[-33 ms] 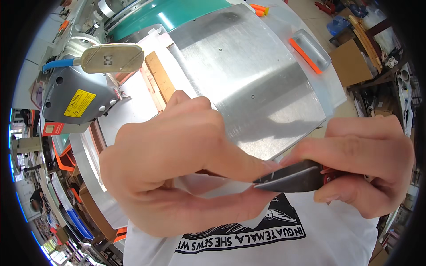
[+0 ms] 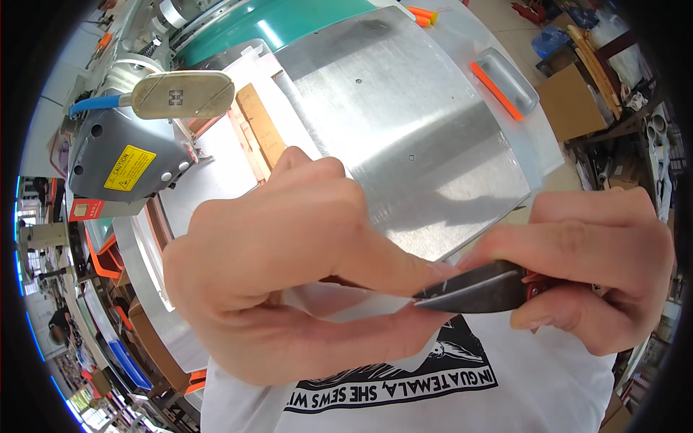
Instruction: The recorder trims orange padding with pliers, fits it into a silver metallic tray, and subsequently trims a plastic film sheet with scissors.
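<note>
My right hand (image 2: 585,267) grips small thread snips (image 2: 480,289) with dark metal blades and a bit of red at the handle. The blade tips point left and reach in between the thumb and forefinger of my left hand (image 2: 281,260). That hand is closed with its fingers curled. A whitish, see-through patch shows inside its curl, but I cannot make out what it holds. Below both hands lies the white shirt (image 2: 548,375) on my body, with a black print (image 2: 462,353).
A grey machine head (image 2: 130,162) with a pale oval pad (image 2: 180,95) stands at the left. Ahead is a metal plate (image 2: 404,108), with a green surface (image 2: 289,22) behind it. A grey tray with an orange edge (image 2: 509,83) and a cardboard box (image 2: 577,101) are at the right.
</note>
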Demonstrator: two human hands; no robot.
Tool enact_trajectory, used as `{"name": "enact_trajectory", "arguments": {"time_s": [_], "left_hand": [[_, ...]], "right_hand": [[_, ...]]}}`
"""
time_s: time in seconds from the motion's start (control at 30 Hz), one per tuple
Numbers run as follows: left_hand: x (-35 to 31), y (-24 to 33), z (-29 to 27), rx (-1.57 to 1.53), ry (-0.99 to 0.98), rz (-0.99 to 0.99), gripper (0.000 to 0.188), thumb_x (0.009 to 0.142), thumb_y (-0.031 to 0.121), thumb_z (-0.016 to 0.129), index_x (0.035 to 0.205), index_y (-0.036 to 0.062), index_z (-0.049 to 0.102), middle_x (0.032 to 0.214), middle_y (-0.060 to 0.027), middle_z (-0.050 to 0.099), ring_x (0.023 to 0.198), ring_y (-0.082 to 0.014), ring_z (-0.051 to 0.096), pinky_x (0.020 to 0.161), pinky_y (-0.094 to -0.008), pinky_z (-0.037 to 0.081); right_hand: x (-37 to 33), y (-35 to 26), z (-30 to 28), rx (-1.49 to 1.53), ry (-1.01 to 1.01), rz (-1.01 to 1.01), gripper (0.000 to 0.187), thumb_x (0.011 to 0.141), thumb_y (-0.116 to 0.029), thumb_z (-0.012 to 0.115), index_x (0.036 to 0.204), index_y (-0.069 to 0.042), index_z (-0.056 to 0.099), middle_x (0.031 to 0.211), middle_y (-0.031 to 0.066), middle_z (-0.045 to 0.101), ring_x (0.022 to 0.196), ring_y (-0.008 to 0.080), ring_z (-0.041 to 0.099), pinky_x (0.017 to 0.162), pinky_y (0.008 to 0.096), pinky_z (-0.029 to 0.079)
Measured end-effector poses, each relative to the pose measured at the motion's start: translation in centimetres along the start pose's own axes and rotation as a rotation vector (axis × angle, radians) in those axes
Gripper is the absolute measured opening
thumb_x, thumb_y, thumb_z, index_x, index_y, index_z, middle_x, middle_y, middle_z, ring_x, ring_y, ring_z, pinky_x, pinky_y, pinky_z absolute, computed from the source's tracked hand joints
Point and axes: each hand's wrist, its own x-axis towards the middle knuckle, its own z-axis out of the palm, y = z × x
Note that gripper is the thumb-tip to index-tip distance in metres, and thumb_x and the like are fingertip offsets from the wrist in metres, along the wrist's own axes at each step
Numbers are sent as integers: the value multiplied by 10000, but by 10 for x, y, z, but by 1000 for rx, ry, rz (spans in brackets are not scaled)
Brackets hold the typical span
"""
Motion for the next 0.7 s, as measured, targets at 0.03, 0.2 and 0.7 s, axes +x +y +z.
{"name": "enact_trajectory", "arguments": {"time_s": [0.03, 0.2, 0.7], "left_hand": [[0, 0, 1, 1, 6, 1, 245, 378, 32, 779, 563, 61, 621, 474, 46, 430, 517, -81, 277, 526, -265, 143], [-1, 1, 6, 45, 70, -16, 255, 415, 81, 805, 567, 59, 601, 476, 47, 431, 510, -78, 281, 519, -262, 151], [14, 19, -22, 313, -338, 69, 428, 622, 400, 826, 722, 41, 617, 554, 41, 518, 496, -53, 340, 508, -227, 238]], "right_hand": [[-1, 1, 1, 24, 17, 8, 382, 861, -313, 616, 943, 57, 665, 556, 65, 565, 411, 103, 475, 374, 238, 368], [-3, 4, 0, 15, 57, 52, 355, 806, -279, 693, 910, 59, 662, 560, 57, 560, 427, 61, 465, 390, 196, 335], [2, 6, 11, 675, 279, 132, 266, 646, -22, 787, 854, 39, 633, 543, 14, 514, 433, 35, 410, 410, 198, 262]]}}
